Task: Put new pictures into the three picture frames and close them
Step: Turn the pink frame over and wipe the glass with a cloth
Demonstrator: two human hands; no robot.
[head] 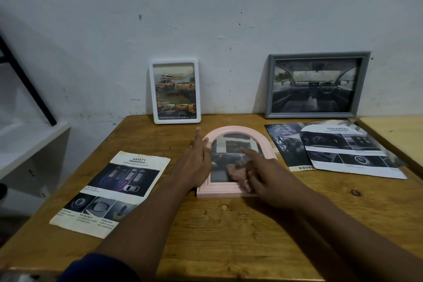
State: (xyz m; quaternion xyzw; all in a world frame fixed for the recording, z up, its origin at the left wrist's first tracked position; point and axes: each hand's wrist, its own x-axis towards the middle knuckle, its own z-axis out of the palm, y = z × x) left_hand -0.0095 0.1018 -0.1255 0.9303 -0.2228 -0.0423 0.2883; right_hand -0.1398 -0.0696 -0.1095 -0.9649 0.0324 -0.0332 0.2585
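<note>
The wooden surface carried everything. Under both hands lay the pink arched frame, face up. The left hand rested flat on its left edge, fingers spread; the right hand pressed its glass, forefinger extended.

**One head-worn view, looking forward and down**

We have a single wide-angle camera, worn on the person's head, facing a white wall and tilted down over a wooden table. It sits close: both forearms enter from the bottom edge, and the left hand and right hand land near the frame's centre. The table fills the lower half, the wall the upper half. A white shelf shows at the left edge.
</note>
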